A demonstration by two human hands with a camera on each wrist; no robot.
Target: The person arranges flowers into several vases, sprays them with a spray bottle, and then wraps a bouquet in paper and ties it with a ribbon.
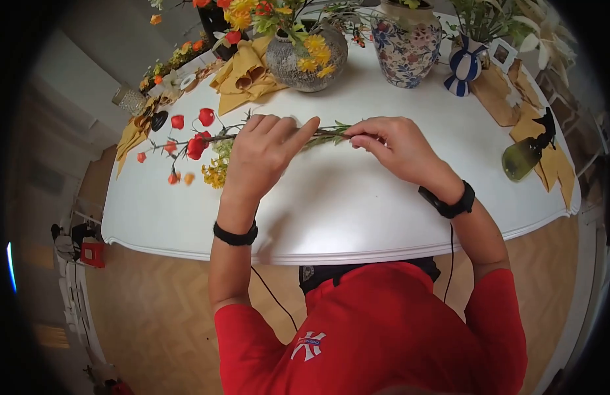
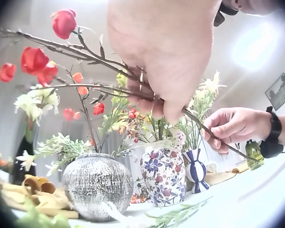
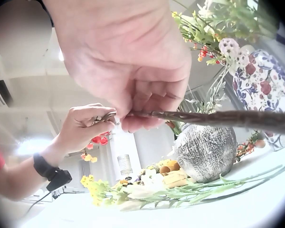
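Note:
My left hand [image 1: 260, 157] grips the dark brown stems of a branch with red blossoms [image 1: 198, 146]; its flowering twigs reach out to the left. Further along, the right hand [image 1: 402, 148] pinches the bare stem [image 2: 199, 121] between thumb and fingers, as both wrist views show. The branch is held above the white table [image 1: 331, 220]. Beneath it lie leafy green stems [image 3: 185, 195] with yellow flowers [image 1: 216, 172] at their left end, partly hidden by the left hand in the head view.
Behind the hands stand a grey textured vase [image 1: 288, 62] of flowers, a floral-patterned vase [image 1: 405, 54] and a blue-and-white striped vase [image 1: 465, 66]. Tan wrapping material [image 1: 236, 85] lies at the back left. A green spray bottle [image 1: 521, 159] lies on the right.

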